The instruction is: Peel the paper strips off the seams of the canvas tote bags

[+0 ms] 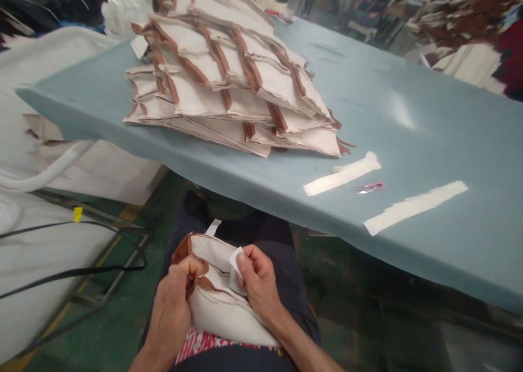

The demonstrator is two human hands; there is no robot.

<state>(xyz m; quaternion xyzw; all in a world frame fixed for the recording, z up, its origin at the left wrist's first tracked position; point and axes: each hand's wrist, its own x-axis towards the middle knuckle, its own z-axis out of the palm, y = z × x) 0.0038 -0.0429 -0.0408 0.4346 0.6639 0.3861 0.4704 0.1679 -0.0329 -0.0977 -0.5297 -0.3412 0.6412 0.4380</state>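
Note:
A cream fabric piece with brown edging [229, 312] lies across my lap. My left hand [175, 290] is closed on its brown edge at the left side. At the right side, my right hand [257, 279] pinches a small white tag [235, 258] between thumb and fingers, close against the cream fabric. Another white strip [213, 227] sticks up beyond the far edge of the piece. What lies inside the folds is hidden.
A blue-green table [408, 143] stands in front of me. It bears a tall stack of cream and brown sewn pieces [229, 83], two white strips [417, 206] and pink-handled thread snips [371, 187]. At the left are a white tube [53, 170] and a black cable [81, 271].

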